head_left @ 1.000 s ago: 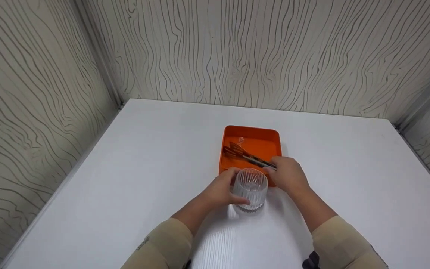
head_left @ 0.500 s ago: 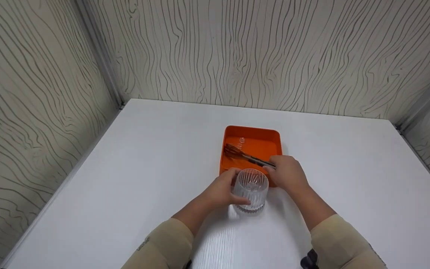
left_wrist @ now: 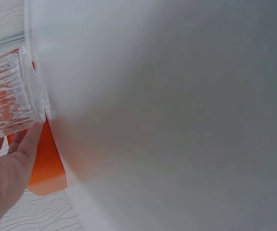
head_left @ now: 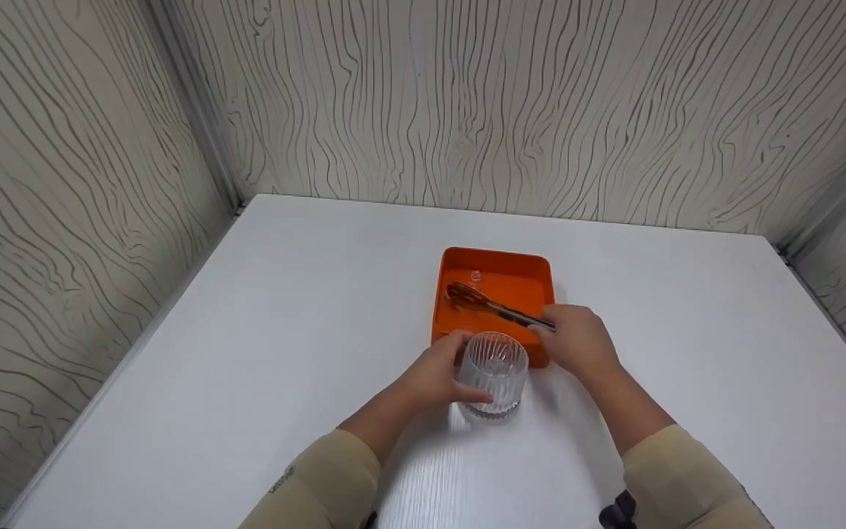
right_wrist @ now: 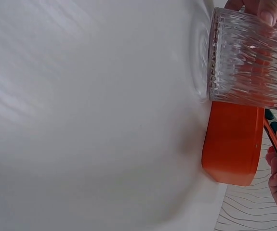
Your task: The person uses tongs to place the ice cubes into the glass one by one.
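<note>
My left hand holds a clear ribbed drinking glass, with the thumb across its near side and fingers around the far left. The glass stands upright on the table, right in front of an orange tray. My right hand grips a pair of tongs by the handle end, at the tray's right side. Brown tong tips reach over the tray's left part, and the two arms lie close together. A small clear piece lies in the tray. In the right wrist view, the glass overlaps the tray.
The white table extends around the tray on all sides. Behind it stands a panel with a wood-grain pattern, and another panel rises on the left.
The tongs' arms, spread apart a second ago, have come together. My right hand has since shifted slightly right, drawing the tong tips the same way. The left hand and glass stay put.
</note>
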Demonstrator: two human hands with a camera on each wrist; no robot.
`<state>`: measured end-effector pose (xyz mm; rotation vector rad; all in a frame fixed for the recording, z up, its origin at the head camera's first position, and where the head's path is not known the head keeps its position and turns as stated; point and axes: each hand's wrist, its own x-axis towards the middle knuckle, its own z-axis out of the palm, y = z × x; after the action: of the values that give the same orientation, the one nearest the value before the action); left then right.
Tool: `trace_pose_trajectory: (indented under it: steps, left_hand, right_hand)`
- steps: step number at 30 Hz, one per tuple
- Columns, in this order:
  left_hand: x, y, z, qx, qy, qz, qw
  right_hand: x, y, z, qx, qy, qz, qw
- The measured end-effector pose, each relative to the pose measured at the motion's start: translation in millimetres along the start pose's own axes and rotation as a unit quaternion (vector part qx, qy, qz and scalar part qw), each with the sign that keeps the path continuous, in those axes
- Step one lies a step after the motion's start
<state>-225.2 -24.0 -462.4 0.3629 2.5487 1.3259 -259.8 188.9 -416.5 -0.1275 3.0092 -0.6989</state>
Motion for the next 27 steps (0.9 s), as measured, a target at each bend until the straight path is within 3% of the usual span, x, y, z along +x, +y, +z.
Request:
trace_pose_trajectory:
  steps: [15,22,27]
  left_hand:
    - [1.1,-3.3,-0.1,-0.001,-0.001,0.016,0.9999]
    - [1.1,-3.0,1.1,-0.012,-0.002,-0.005,0.9999]
    - [0.3,-2.0,0.6,-0.019,-0.003,0.000,0.9998]
  right_hand:
    - [-6,23,-32,0.014,0.021,-0.031,0.999]
    - [-12,31,-50,0.023,0.026,-0.044,0.998]
    - [-17,38,-61,0.032,0.039,-0.066,0.997]
